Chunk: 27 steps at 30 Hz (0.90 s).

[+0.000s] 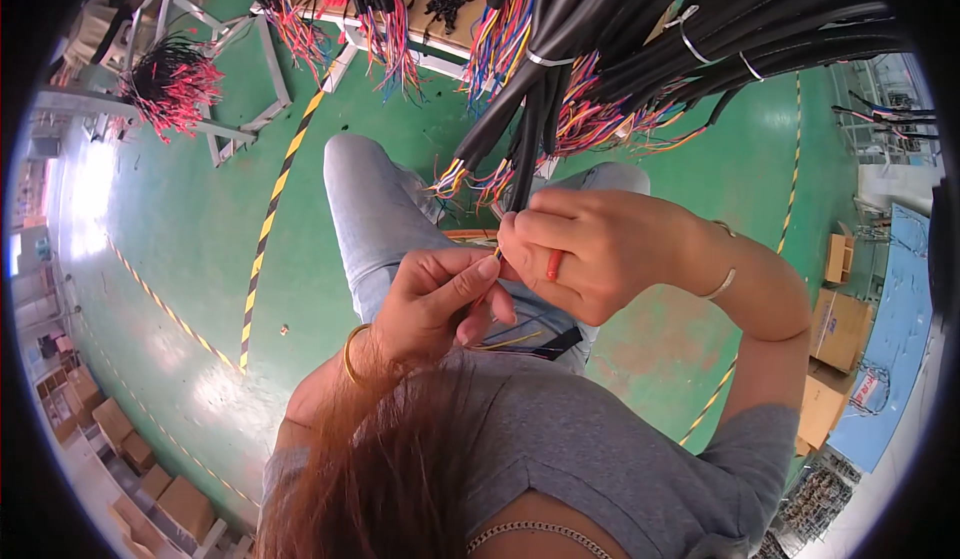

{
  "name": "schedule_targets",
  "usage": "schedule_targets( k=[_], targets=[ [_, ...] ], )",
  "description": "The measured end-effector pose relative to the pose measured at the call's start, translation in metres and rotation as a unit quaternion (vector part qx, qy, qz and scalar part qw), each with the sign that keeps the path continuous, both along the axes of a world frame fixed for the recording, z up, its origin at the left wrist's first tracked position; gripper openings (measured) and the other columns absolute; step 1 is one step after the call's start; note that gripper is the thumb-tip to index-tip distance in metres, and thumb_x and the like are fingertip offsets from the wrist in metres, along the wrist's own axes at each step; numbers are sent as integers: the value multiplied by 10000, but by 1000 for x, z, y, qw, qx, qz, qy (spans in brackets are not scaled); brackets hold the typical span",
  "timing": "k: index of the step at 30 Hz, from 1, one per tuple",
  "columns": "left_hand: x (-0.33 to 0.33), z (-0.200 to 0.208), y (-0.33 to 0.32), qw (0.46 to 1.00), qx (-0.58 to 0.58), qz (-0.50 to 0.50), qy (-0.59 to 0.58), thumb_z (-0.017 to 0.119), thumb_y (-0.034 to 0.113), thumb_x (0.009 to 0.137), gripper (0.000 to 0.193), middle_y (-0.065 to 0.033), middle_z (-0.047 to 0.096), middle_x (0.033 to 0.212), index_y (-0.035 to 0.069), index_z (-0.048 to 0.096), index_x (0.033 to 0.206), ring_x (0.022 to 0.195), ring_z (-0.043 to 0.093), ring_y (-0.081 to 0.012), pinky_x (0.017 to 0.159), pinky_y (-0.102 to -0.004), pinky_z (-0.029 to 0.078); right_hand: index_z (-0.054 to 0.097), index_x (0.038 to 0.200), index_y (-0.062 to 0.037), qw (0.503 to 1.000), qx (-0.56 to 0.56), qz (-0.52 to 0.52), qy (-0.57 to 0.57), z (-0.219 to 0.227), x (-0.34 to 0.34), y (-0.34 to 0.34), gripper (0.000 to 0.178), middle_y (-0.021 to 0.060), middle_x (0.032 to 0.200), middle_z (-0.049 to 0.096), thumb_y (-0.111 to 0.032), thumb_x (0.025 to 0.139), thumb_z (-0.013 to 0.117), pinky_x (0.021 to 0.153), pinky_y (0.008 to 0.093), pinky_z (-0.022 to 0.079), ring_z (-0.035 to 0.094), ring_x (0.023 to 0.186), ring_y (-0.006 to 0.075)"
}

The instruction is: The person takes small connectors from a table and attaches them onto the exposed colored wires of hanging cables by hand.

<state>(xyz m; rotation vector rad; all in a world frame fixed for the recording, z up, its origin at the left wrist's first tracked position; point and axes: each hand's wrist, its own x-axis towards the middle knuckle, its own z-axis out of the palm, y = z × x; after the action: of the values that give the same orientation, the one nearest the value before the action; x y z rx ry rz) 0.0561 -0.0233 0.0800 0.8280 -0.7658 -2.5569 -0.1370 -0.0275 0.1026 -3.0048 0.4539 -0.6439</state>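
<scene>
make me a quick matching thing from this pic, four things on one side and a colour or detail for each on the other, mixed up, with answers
Column one
1. right hand
2. left hand
3. floor
4. cable tie

Column two
A. green, marked with yellow-and-black tape
B. white, around black cables
C. wears a red ring
D. no ring visible, gold-coloured bangle at its wrist

Pairs: 1-C, 2-D, 3-A, 4-B

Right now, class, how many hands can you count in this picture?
2: the left hand, pinching thin wires near the centre, and the right hand, wearing a red ring, right of it.
</scene>
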Motion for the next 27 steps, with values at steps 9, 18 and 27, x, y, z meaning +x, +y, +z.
schedule_targets(
  k=[9,18,27],
  targets=[
    [-1,-1,-2,999,-1,4,-36,423,187,829,255,-65,559,634,-35,533,888,403,384,-44,375,-172,308,500,652,78,999,-38,23,6,-7,1,-6,171,109,689,469,-22,518,536,473,243,396,443,585,175],
    [-6,7,-1,989,-87,-33,-113,429,161,825,227,-87,564,623,-42,531,832,379,380,-56,363,-177,304,489,664,56,997,70,-41,-7,-7,0,-1,119,99,704,467,-13,579,536,484,248,404,456,586,185],
    [-3,5,-1,980,-148,-37,-128,428,180,830,250,-67,569,651,-38,524,906,427,440,-49,390,-174,365,566,776,-32,929,326,-117,-129,-9,-2,-15,132,53,799,559,-40,647,591,592,297,441,498,680,208]
  ],
)
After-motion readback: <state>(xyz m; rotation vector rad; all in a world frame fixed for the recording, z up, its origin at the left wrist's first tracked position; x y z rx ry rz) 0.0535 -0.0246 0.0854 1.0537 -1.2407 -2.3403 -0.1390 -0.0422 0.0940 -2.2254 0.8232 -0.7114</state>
